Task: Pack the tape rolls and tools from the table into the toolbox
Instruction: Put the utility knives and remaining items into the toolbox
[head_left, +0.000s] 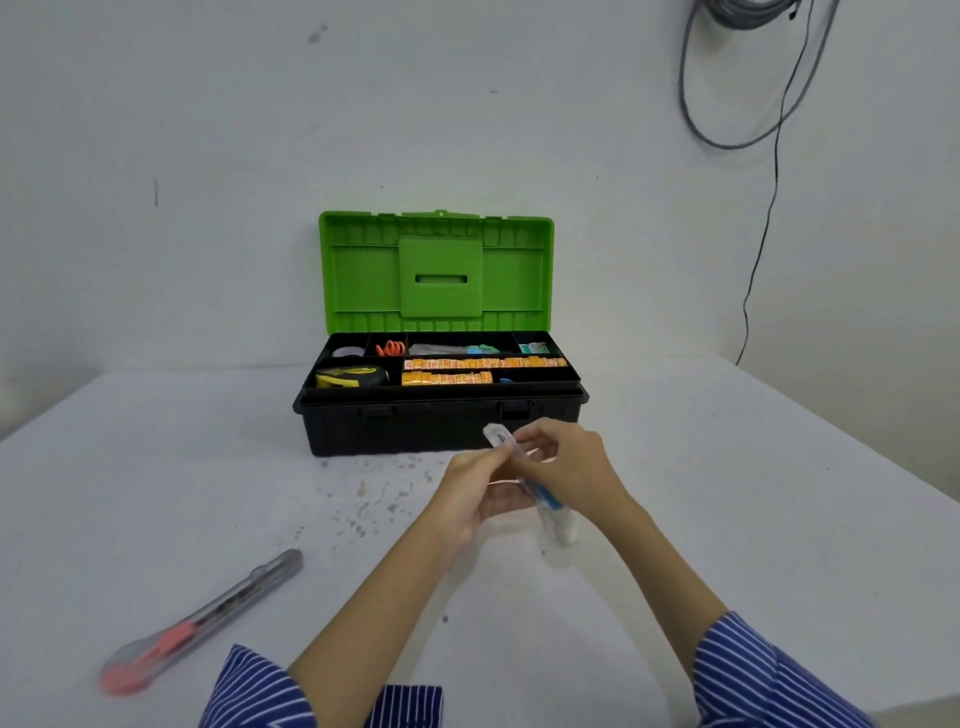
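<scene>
The toolbox (415, 431) stands open at the table's middle back, black body with its green lid (363, 270) upright. Its tray holds a yellow tape measure (350, 376), a clear tape roll (347, 352), an orange-handled tool (390, 348) and rows of orange packets (483, 364). In front of the box, my left hand (475, 493) and my right hand (566, 467) both grip a clear packaged tool with a blue handle (545, 499), held above the table. A pink-handled tool in a clear sleeve (202, 621) lies at the near left.
The white table (753, 493) has dark specks just in front of the toolbox. A white wall stands close behind, with grey cables (727, 119) hanging at the upper right. My blue striped sleeves sit at the bottom edge.
</scene>
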